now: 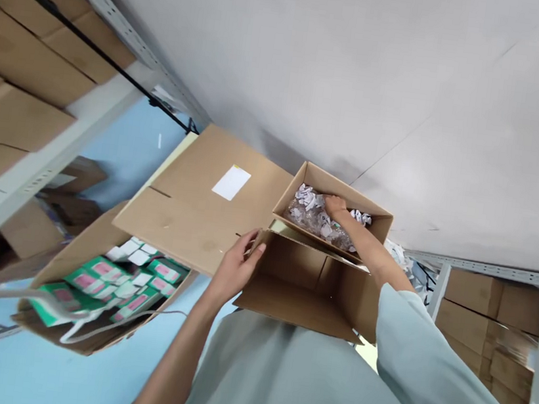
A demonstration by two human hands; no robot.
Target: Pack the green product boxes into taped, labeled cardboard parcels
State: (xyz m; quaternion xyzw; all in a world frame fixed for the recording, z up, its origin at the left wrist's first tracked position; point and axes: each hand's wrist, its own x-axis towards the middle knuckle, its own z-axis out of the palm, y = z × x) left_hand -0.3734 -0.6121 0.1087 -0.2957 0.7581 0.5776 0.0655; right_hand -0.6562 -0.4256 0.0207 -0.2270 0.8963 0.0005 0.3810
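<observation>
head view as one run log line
left hand: at edge of near box | right hand: in far box, at crumpled paper | left side: open box, green packs

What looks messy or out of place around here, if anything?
Mainly the green packs, jumbled at different angles in the open carton at left, with a pale cable crossing in front of it. The crumpled paper around the right hand looks like ordinary packing. I see no clear damage.
</observation>
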